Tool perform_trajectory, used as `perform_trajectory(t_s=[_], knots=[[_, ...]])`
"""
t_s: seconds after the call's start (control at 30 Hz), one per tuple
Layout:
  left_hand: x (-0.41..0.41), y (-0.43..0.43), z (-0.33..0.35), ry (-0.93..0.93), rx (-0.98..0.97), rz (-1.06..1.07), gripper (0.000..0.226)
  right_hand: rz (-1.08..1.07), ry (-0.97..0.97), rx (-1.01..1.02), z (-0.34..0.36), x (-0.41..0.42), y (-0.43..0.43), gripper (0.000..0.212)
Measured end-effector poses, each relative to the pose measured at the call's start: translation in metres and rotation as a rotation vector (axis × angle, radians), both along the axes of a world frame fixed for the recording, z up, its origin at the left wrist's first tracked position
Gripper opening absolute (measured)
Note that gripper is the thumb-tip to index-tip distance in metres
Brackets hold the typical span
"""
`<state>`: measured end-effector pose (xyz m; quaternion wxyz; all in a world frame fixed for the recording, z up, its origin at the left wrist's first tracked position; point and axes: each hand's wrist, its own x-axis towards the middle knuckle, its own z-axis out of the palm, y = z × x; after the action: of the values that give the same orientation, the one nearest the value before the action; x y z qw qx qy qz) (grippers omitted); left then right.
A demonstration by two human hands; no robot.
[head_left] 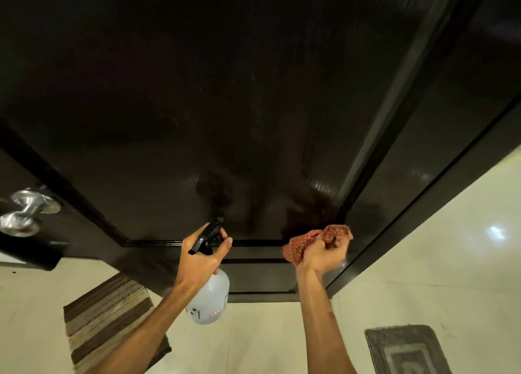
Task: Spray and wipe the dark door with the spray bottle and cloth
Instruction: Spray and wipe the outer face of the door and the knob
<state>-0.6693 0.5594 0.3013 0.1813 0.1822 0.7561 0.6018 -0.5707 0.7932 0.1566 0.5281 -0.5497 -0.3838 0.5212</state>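
Door (225, 91), dark glossy wood, fills our upper view. Left hand (201, 256) grips translucent white plastic spray bottle with black trigger head (210, 297), nozzle near the panel's lower edge. Right hand (324, 253) clutches crumpled reddish patterned cloth (318, 242) at the panel's lower right corner; we cannot tell contact. Round silver metal knob (24, 212) at left.

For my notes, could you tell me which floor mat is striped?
The left mat, beside the spray bottle; the right mat is grey, without stripes.
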Motion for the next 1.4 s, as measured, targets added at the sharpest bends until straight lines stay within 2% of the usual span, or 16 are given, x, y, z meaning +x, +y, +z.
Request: perform_trajectory(t_s=[0.03,0.07,0.13,0.23,0.3,0.4,0.5,0.6,0.67,0.7,0.77,0.87,1.07,1.17,1.27,1.4], knots=[[0.0,0.0,0.001,0.002,0.002,0.003,0.009,-0.004,-0.075,0.121,0.064,0.003,-0.022,0.038],[0.0,-0.002,0.002,0.004,0.007,0.008,0.009,-0.001,-0.085,0.2,0.087,0.008,-0.032,0.038],[0.0,-0.007,0.002,0.011,0.017,0.012,0.009,0.017,-0.127,0.236,0.097,0.014,-0.041,0.037],[-0.002,-0.021,0.002,0.005,0.016,0.059,0.01,0.018,-0.165,0.199,0.104,0.011,-0.055,0.049],[-0.005,-0.031,0.003,-0.008,0.024,0.095,0.011,0.017,-0.173,0.263,0.126,0.003,-0.06,0.04],[-0.009,-0.056,0.008,0.021,0.05,0.146,0.014,0.033,-0.149,0.573,0.162,-0.018,-0.073,0.028],[-0.016,-0.083,0.01,0.037,0.06,0.227,0.022,0.177,-0.303,0.896,0.161,-0.043,-0.098,0.028],[-0.024,-0.115,0.015,0.042,0.076,0.311,0.023,0.507,-0.446,1.103,0.132,-0.064,-0.126,0.023],[-0.028,-0.133,0.019,0.046,0.089,0.35,0.023,0.701,-0.576,1.238,0.13,-0.076,-0.141,0.036],[-0.031,-0.145,0.022,0.052,0.098,0.376,0.021,0.754,-0.575,1.287,0.141,-0.084,-0.15,0.037],[-0.037,-0.168,0.028,0.068,0.114,0.427,0.012,0.691,-0.454,1.332,0.177,-0.103,-0.17,0.025],[-0.046,-0.2,0.031,0.101,0.117,0.494,0.008,0.559,-0.259,1.332,0.227,-0.138,-0.208,0.029],[-0.074,-0.259,0.035,0.142,0.127,0.604,0.009,1.086,-0.14,1.23,0.242,-0.208,-0.314,0.044],[-0.088,-0.276,0.044,0.202,0.129,0.638,0.015,1.271,-0.268,1.34,0.245,-0.243,-0.349,0.046],[-0.097,-0.287,0.054,0.225,0.161,0.622,0.026,1.289,-0.62,1.543,0.217,-0.251,-0.347,0.058],[-0.109,-0.298,0.057,0.228,0.156,0.613,0.01,1.221,-0.682,1.362,0.197,-0.227,-0.327,0.057]])
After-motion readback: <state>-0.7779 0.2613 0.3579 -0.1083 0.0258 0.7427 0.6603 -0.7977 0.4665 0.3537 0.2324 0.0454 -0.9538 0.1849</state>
